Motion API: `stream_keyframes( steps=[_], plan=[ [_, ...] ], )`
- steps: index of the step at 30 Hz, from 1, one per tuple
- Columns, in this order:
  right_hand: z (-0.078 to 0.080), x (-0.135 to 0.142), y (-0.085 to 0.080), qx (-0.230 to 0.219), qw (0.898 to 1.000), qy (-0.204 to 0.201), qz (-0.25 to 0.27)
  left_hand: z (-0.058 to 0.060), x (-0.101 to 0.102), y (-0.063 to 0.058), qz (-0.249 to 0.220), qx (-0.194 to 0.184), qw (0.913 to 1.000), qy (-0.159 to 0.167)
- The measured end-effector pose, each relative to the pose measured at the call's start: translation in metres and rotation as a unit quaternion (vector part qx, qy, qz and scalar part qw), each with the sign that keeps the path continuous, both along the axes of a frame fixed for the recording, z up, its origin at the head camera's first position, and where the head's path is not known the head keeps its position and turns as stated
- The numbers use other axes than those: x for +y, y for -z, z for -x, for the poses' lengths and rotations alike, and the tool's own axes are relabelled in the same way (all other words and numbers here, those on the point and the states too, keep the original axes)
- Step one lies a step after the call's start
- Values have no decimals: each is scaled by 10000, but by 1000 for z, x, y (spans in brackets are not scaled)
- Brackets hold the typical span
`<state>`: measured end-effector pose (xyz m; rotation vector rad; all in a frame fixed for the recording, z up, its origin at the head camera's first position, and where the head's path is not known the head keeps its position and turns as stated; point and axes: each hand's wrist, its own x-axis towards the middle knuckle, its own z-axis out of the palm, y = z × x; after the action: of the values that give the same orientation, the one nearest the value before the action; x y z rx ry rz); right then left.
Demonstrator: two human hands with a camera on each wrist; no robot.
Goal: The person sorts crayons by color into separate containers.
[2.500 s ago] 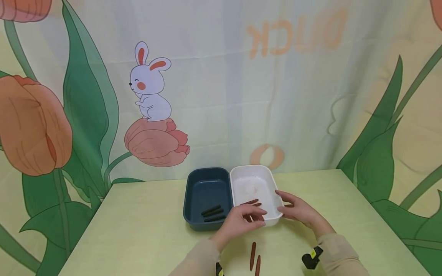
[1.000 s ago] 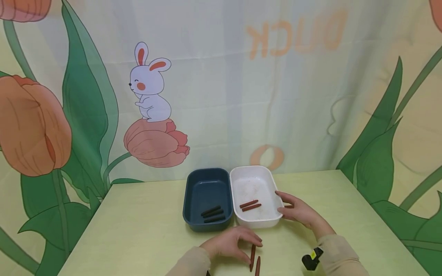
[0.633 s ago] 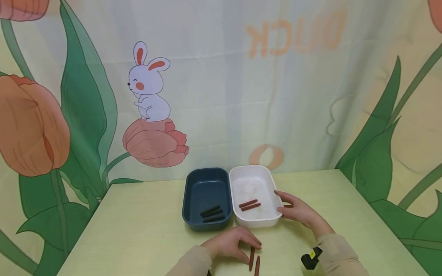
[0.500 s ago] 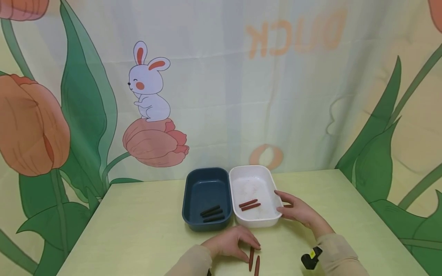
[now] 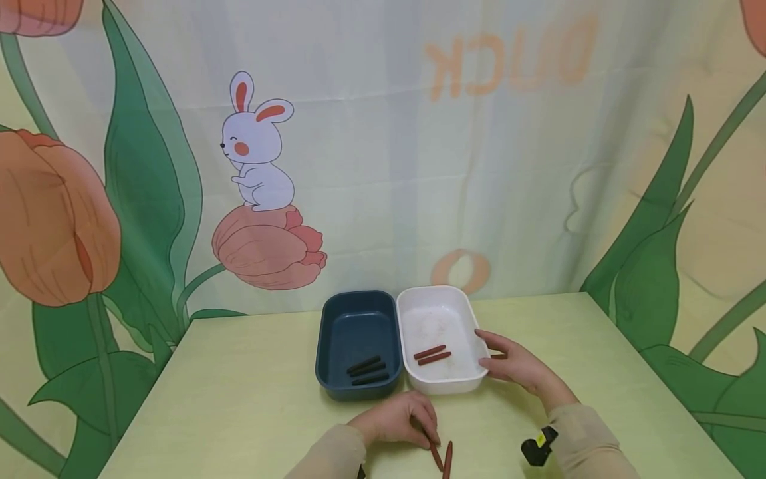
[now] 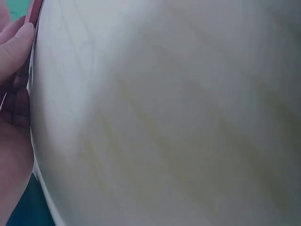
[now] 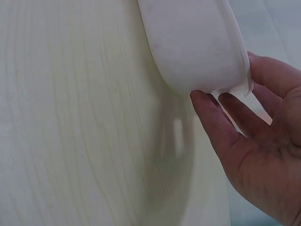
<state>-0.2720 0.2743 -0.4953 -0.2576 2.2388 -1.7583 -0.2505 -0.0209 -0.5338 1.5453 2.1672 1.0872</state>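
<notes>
My left hand [image 5: 397, 419] pinches a red-brown crayon [image 5: 437, 459] low over the table; its tip points toward the front edge. A second red-brown crayon [image 5: 447, 460] lies just right of it. In the left wrist view, thumb and fingers [image 6: 16, 52] hold the crayon's end [image 6: 34, 12] at the far left. My right hand [image 5: 517, 366] holds the right side of a white container [image 5: 443, 384]; in the right wrist view its fingers [image 7: 214, 117] touch the outer wall near the rim. Two red-brown crayons [image 5: 433, 358] lie inside this container.
A dark blue container [image 5: 359, 392] stands against the white one's left side, with 3 black crayons [image 5: 368, 370] inside. The light wood-grain table [image 5: 239, 399] ends at a printed curtain [image 5: 371, 166] behind the containers.
The left hand came down from over the white container to the table. Its thumb and fingers have closed on the left crayon, which is now tilted. The right hand stays on the container.
</notes>
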Motion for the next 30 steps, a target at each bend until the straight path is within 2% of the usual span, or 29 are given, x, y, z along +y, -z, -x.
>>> stream_keyframes(
  steps=[7, 18, 23, 30],
  plan=[
    [1, 1, 2, -21, 10000, -36, 58, 0, -4, -3, -412, -509, 9978, 68],
    [2, 3, 2, 28, 10000, -89, 25, -6, -6, -21, -506, -747, 9951, -409],
    [2, 3, 3, 37, 10000, -39, -4, -9, -4, -32, -711, -597, 9917, -887],
    [2, 3, 3, 25, 10000, 15, -18, -10, -2, -51, -1121, -680, 9767, -1696]
  ],
)
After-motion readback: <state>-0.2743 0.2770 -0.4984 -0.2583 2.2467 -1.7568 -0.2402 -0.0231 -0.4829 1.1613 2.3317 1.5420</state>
